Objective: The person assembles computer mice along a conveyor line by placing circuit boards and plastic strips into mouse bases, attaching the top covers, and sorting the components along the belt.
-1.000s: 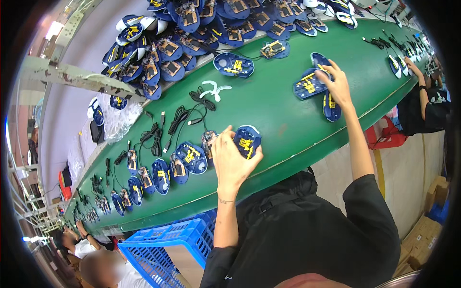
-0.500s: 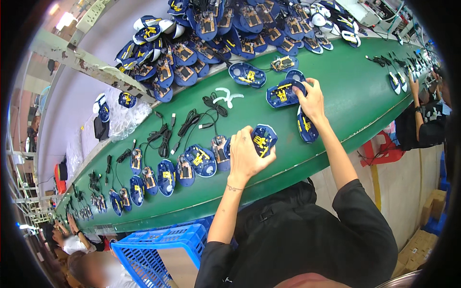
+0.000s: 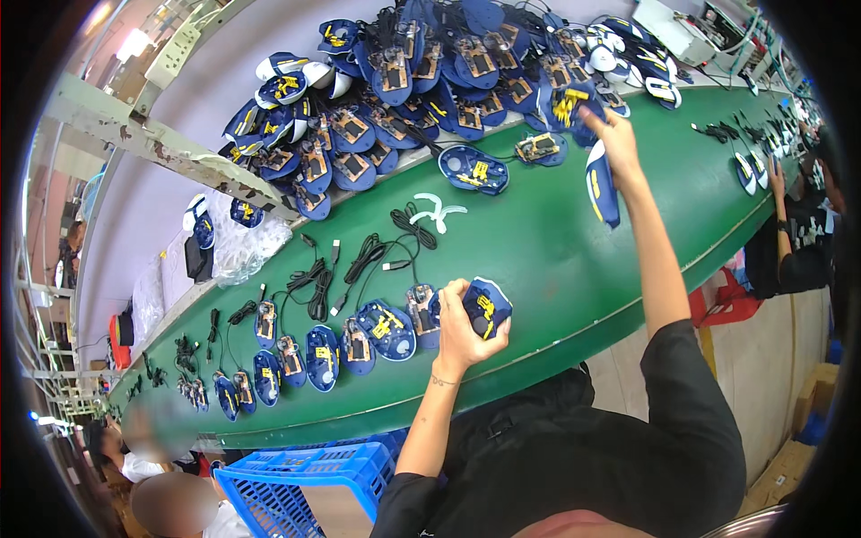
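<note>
My left hand [image 3: 463, 334] is closed around a navy mouse shell [image 3: 489, 309] with yellow parts inside, above the near side of the green bench. My right hand [image 3: 617, 148] reaches out toward the heap at the back, gripping a navy mouse shell [image 3: 565, 106] with yellow parts, blurred by motion. Just under that hand hangs a white-edged blue shell [image 3: 601, 186]; whether the fingers hold it too I cannot tell. Left of the right hand lie a navy shell with yellow parts [image 3: 473, 169] and a shell base with a circuit board [image 3: 541, 149].
A big heap of mouse bases with circuit boards [image 3: 390, 76] lines the back ledge. Mouse halves and coiled black cables [image 3: 363, 258] run along the left of the green bench [image 3: 538, 242]. White curved strips [image 3: 437, 212] lie mid-bench. A blue crate [image 3: 305, 466] stands below; co-workers sit at both ends.
My right hand has lifted and moved away from me toward the heap, carrying a navy shell. The white-edged shell has shifted along with it. My left hand still grips its shell.
</note>
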Demonstrator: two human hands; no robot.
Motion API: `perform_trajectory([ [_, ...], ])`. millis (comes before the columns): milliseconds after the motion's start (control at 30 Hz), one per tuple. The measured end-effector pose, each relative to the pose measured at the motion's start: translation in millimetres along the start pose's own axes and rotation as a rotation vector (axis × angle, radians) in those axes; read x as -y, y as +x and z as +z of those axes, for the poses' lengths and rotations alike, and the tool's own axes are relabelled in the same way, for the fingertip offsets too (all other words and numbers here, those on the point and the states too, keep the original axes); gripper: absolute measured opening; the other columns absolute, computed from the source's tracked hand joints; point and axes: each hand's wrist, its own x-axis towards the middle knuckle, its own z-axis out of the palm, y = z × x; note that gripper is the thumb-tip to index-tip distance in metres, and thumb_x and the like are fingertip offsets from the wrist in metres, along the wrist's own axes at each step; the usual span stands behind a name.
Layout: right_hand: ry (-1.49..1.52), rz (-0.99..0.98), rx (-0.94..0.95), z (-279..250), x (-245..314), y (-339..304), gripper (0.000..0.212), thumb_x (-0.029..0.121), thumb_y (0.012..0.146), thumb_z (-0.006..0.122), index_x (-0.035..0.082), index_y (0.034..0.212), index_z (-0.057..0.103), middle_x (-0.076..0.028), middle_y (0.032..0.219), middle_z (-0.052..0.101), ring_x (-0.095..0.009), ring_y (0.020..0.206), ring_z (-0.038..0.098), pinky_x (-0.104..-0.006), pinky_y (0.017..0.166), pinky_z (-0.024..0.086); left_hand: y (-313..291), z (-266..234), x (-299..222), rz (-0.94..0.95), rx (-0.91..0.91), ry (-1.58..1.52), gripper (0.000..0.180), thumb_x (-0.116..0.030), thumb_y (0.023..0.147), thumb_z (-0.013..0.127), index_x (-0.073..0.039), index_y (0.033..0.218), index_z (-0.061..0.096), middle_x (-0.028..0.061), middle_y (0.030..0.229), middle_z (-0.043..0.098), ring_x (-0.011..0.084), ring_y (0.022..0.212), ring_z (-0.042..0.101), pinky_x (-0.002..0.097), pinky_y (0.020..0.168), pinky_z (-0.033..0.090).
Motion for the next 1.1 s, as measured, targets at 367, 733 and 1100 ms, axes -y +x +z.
perform_trajectory([
  [367, -0.061, -0.284, 0.244, 130.1, 112.2, 70.4, 0.038, 0.033, 0.091, 0.068, 0.002, 0.113, 0.068, -0.004, 0.096, 0.071, -0.010, 0.081, 0.064, -0.0254, 0.075, 0.049, -6.0, -14.0, 7.5, -0.018, -0.041, -0.390, 0.077, -0.021, 0.056, 0.077, 0.000, 0.120, 0.039, 0.0173, 0.101, 0.048, 0.0294, 0.090, 0.049, 0.0390, 0.082, 0.044],
  [733, -0.296, -0.941, 0.125, 441.6, 183.1, 124.0, 0.030, 0.029, 0.083, 0.056, 0.007, 0.095, 0.071, -0.026, 0.097, 0.066, -0.046, 0.100, 0.059, -0.0499, 0.089, 0.050, 294.9, -204.4, 7.3, 0.312, -0.741, 0.258, 0.054, -0.029, 0.082, 0.074, 0.006, 0.116, 0.051, 0.0145, 0.088, 0.064, 0.0284, 0.084, 0.062, 0.0375, 0.078, 0.049],
  [1100, -0.752, -0.874, 0.590, 509.5, 181.5, 175.8, 0.043, 0.044, 0.082, 0.064, 0.010, 0.107, 0.072, -0.021, 0.106, 0.069, -0.036, 0.096, 0.067, -0.0421, 0.092, 0.051, 409.4, -262.7, 151.1, -0.100, -0.845, 0.728, 0.089, -0.055, 0.073, 0.071, 0.018, 0.118, 0.047, 0.0365, 0.095, 0.064, 0.0498, 0.094, 0.063, 0.0504, 0.086, 0.049],
])
